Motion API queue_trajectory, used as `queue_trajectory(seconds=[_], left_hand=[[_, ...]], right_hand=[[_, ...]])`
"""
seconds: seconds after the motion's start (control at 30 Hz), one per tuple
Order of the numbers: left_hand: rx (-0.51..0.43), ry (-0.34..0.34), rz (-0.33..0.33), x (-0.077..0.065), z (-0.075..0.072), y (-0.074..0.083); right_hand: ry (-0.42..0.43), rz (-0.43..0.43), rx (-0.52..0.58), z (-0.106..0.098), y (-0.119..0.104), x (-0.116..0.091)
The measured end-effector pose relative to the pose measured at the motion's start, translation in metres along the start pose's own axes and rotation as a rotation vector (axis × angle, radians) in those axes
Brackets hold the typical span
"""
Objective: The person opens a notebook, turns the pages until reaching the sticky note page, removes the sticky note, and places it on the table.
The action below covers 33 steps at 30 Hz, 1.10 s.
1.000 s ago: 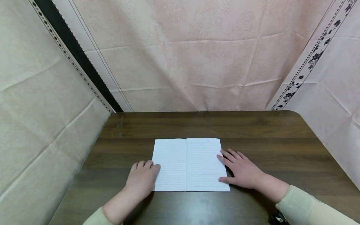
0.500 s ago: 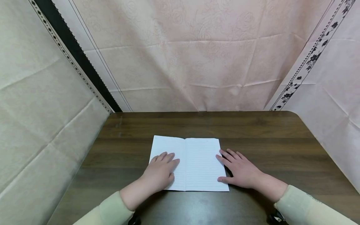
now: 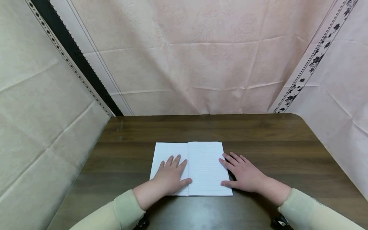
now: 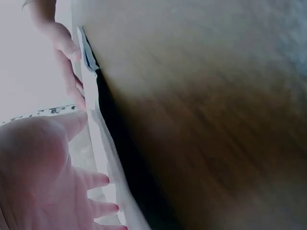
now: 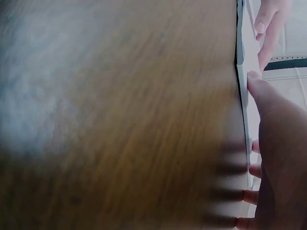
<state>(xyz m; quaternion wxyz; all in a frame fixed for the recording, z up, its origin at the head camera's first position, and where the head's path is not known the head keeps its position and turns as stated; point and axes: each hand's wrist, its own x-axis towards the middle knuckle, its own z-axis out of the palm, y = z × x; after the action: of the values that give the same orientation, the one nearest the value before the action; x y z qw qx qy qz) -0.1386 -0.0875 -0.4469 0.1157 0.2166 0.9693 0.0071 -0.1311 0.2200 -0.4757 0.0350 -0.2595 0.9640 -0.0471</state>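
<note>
An open notebook (image 3: 205, 166) with white lined pages lies flat on the brown wooden table (image 3: 253, 131). My left hand (image 3: 171, 175) rests on its left page with fingers spread and the thumb reaching across the centre fold. At the right edge, my right hand (image 3: 244, 174) touches the right page with its fingertips and thumb, fingers spread. In the left wrist view the left palm (image 4: 38, 167) faces the camera beside the page edge. The right wrist view shows the right thumb (image 5: 264, 91) on the notebook's edge. Neither hand grips anything.
Pale patterned cloth (image 3: 184, 64) hangs behind the table, with more cloth (image 3: 46, 127) along the left side and on the right (image 3: 345, 95). Dark devices (image 3: 141, 222) sit under both sleeves.
My left hand has moved right from the notebook's left edge onto the left page, its fingers spreading. That page, slightly raised half a second ago, now lies flat. The right hand stays in place.
</note>
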Motion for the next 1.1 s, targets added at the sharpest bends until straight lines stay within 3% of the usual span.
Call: queue_trajectory(seconds=[0.47,1.1], left_hand=[[-0.051,-0.026,-0.015,0.0017,0.0074,-0.0008],[-0.057,-0.034,-0.020,0.0018,0.0052,-0.0009]], right_hand=[[-0.002,-0.011,-0.007,-0.0005,0.0016,-0.0016],[-0.007,0.001,-0.007,-0.0008,0.0026,0.0004]])
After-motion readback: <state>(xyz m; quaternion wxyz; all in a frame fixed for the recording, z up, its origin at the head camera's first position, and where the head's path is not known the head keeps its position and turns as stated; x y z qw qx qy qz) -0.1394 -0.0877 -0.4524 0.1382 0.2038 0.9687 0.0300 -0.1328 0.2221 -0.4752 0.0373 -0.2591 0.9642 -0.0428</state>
